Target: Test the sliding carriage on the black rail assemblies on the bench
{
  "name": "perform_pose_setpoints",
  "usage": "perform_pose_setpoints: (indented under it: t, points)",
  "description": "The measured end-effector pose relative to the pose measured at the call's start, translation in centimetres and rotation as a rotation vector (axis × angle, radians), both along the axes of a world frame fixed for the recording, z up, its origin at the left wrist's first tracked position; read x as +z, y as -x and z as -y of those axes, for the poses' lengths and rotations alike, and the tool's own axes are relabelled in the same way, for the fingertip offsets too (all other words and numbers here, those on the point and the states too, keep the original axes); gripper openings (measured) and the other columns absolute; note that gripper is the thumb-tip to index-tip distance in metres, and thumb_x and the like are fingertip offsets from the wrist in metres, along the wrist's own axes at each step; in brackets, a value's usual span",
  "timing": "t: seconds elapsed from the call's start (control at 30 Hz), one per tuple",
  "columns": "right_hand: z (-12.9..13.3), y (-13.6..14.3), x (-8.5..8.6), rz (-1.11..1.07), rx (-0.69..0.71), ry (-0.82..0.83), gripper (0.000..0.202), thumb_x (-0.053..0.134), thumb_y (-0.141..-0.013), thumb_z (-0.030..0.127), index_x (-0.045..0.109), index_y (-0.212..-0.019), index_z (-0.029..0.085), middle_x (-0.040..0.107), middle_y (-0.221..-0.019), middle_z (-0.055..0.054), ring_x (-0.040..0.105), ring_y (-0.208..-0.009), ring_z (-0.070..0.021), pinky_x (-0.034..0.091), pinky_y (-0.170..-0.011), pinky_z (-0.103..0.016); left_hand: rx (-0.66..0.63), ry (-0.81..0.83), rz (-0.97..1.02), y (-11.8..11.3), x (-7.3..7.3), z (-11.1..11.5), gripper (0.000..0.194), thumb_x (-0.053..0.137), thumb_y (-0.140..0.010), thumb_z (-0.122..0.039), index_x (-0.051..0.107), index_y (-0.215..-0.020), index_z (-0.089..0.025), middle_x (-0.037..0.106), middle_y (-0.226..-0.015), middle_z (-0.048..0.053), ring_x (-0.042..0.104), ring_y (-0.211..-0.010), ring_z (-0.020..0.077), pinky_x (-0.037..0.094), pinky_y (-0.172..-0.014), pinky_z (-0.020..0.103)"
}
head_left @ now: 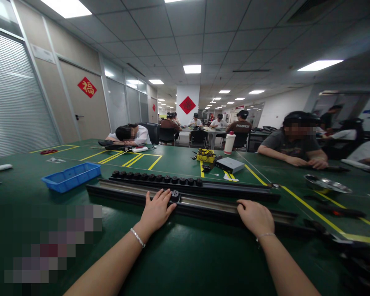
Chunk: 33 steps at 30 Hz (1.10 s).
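Note:
A long black rail (203,202) with a pale metal channel lies across the green table in front of me. One black socket block (174,195) sits in its channel, left of the middle. My left hand (156,211) rests on the rail just left of this block, fingers stretched out and spread, the thumb by the near edge. Farther right, my right hand (256,216) has its fingers curled over the same rail; their tips are partly hidden. Behind it lies a second black rail (234,190), with a row of several black socket blocks (158,178) along its left part.
A blue tray (71,177) stands left of the rails. Beyond them are a yellow box (206,155) with cables, a grey box (230,165) and a white bottle (230,142). Metal bowls (327,183) and a dark tool (339,210) lie right. People sit around the tables.

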State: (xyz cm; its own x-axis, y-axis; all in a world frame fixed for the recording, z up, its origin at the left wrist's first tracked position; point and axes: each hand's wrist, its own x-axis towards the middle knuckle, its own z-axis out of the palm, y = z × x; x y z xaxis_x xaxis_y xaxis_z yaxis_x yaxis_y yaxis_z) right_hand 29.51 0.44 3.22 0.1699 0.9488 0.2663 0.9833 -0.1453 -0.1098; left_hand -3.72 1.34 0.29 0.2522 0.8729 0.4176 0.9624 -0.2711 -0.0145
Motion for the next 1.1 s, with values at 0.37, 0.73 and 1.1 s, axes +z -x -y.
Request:
perform_pose_setpoints:
  t: [0.37,0.73,1.1]
  points:
    - [-0.1,-0.1,-0.2,0.003,0.002,-0.006,0.043,0.032,-0.082,0.031,0.068,-0.104,0.023,0.066,-0.11,-0.004,0.058,-0.1,-0.0208,0.039,-0.087,-0.036,-0.07,-0.037,0.009,-0.5,-0.3,-0.1,0.048,0.029,-0.092,-0.049,0.043,-0.132,-0.027,0.045,-0.139,0.003,0.035,-0.13,0.0234,0.023,-0.105,0.053]
    - [-0.3,-0.4,-0.5,0.005,0.007,-0.028,0.043,0.032,-0.082,0.031,0.068,-0.103,0.022,0.067,-0.11,-0.004,0.058,-0.1,-0.0207,0.039,-0.088,-0.036,-0.062,-0.028,0.007,-1.1,-0.1,0.1,0.048,0.032,-0.09,-0.049,0.044,-0.131,-0.027,0.044,-0.139,0.004,0.035,-0.129,0.0253,0.022,-0.104,0.057]
    - [-0.1,-0.1,-0.2,-0.004,-0.002,-0.009,0.044,0.031,-0.082,0.03,0.068,-0.105,0.023,0.066,-0.11,-0.004,0.058,-0.101,-0.0211,0.039,-0.087,-0.036,-0.043,0.003,0.014,-1.8,0.2,0.3,0.05,0.037,-0.088,-0.05,0.043,-0.131,-0.026,0.045,-0.139,0.005,0.034,-0.129,0.0288,0.015,-0.104,0.064]
